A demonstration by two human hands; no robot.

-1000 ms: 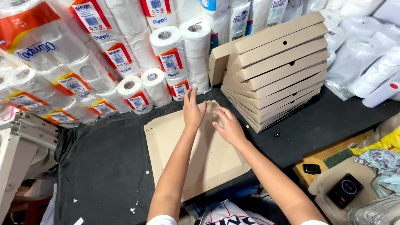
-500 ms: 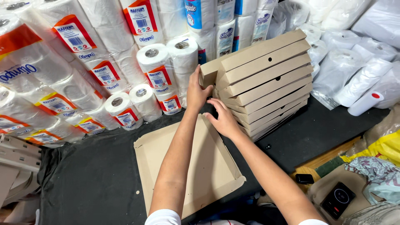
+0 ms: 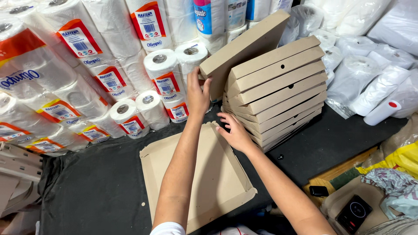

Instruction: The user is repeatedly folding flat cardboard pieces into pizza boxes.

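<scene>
Fingers of the left hand point(image 3: 198, 93) were clamped on the left end of the top folded box point(image 3: 244, 45), tilted above the stack of cardboard boxes point(image 3: 276, 93) at the black counter's point(image 3: 91, 191) back edge. Right hand point(image 3: 235, 132) lay open, gripping nothing, against the stack's lower left corner, its palm hidden. Nearer the front edge lay a flat unfolded box point(image 3: 213, 174), partly covered by both forearms.

Both arms reach forward, left hand point(image 3: 198, 93) raised with fingers curled, right hand point(image 3: 235, 130) lower, fingers spread.
</scene>
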